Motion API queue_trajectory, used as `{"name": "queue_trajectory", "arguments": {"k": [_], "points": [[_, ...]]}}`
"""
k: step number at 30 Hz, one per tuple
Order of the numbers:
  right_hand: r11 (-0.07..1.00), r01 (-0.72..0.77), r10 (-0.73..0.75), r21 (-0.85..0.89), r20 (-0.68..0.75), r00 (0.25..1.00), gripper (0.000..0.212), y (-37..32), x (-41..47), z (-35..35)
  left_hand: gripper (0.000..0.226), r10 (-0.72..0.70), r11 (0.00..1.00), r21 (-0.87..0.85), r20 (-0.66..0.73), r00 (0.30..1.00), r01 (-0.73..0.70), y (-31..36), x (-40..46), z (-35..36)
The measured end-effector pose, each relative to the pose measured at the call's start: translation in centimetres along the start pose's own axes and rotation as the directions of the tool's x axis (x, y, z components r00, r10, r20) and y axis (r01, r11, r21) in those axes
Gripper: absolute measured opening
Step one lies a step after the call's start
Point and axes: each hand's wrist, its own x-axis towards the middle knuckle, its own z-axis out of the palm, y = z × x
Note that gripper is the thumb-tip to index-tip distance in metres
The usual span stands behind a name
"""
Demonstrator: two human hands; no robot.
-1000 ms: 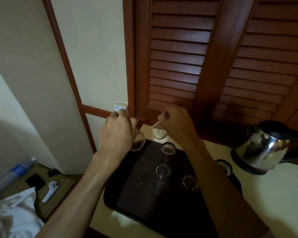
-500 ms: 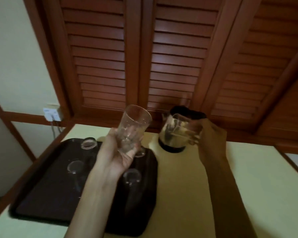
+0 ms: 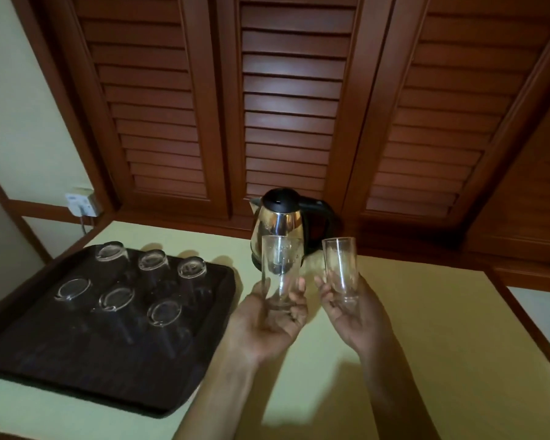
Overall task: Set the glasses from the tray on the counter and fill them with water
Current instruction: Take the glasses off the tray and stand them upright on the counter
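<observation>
The left hand (image 3: 269, 325) and right hand (image 3: 353, 315) are each gripping one upright glass (image 3: 280, 274) (image 3: 340, 269) with closed fingers above bare desk (image 3: 426, 328) right of the tray (image 3: 61, 360), six inverted glasses (image 3: 121, 298) remaining there, the kettle (image 3: 277, 217) standing just behind

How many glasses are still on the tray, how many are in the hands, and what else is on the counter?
Glasses upside down on the tray: 6
Glasses held upright: 2, one in the left hand, one in the right hand
Kettle: 1
Tray: 1
Total: 10
</observation>
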Motion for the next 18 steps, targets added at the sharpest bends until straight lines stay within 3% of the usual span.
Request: {"name": "queue_trajectory", "arguments": {"k": [3,7,11,13,16,18], "points": [[0.995,-0.063,0.062,0.073,0.020,0.998,0.057,-0.2,0.6,-1.2,0.068,0.081,0.996,-0.052,0.147,0.986,-0.074,-0.2,1.0,-1.4],[0.995,-0.067,0.055,0.069,0.166,0.985,0.071,-0.5,0.9,-2.6,0.096,0.183,0.982,-0.015,0.334,0.925,-0.189,0.7,1.5,-3.1],[0.982,-0.002,0.048,-0.188,0.238,0.970,0.053,-0.9,1.3,-3.0,0.091,0.134,0.956,0.173,0.457,0.879,-0.236,1.7,0.5,-4.8],[0.927,0.077,0.030,-0.368,0.277,0.961,0.041,-1.1,1.8,-2.9,0.086,0.235,0.824,0.410,0.380,0.895,-0.391,2.1,-0.1,-5.5],[0.717,0.272,-0.069,-0.641,0.322,0.944,0.045,-0.7,3.0,-2.7,0.076,0.449,0.404,0.777,0.291,0.845,-0.482,2.0,-0.9,-6.9],[0.571,0.356,-0.151,-0.740,0.331,0.931,0.047,0.3,3.8,-2.4,0.069,0.524,0.185,0.863,0.317,0.791,-0.469,1.2,-0.8,-8.3]]}}
